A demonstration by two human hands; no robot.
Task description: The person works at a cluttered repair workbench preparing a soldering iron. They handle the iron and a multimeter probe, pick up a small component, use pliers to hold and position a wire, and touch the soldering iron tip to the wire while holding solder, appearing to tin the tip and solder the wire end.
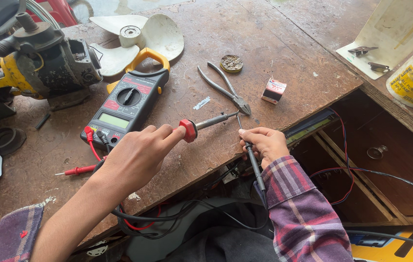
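Red-collared and dark-shafted, the soldering iron (201,124) lay in your left hand (141,153), your grip wrapped full around its handle with the forefinger stretched along the top toward the collar. Its long axis ran from that grip out to the right and slightly away from you, so the hot tip ended just at the point of the black multimeter probe (251,154). Your right hand (264,143) was pinched narrow around that probe, thumb and fingers tight on the upper shaft, and the probe stood nearly on end: its metal point rose away from the grip toward the far side of the tabletop (245,58), while its body and lead dropped back toward you, past your plaid cuff. The two axes thus met at a steep angle, iron tip and probe tip touching or all but touching; I could not tell which. That meeting point lay just beyond your right grip and well out from your left, so the right hand was the nearer one.

Just past the meeting point, the jaws of the side cutters (226,90) rested on the wood, handles splayed away from you. Beyond your left grip sat the clamp meter (126,104), and the red probe (80,170) lay loose to its left. A small solder box (273,90) stood beyond your right grip.
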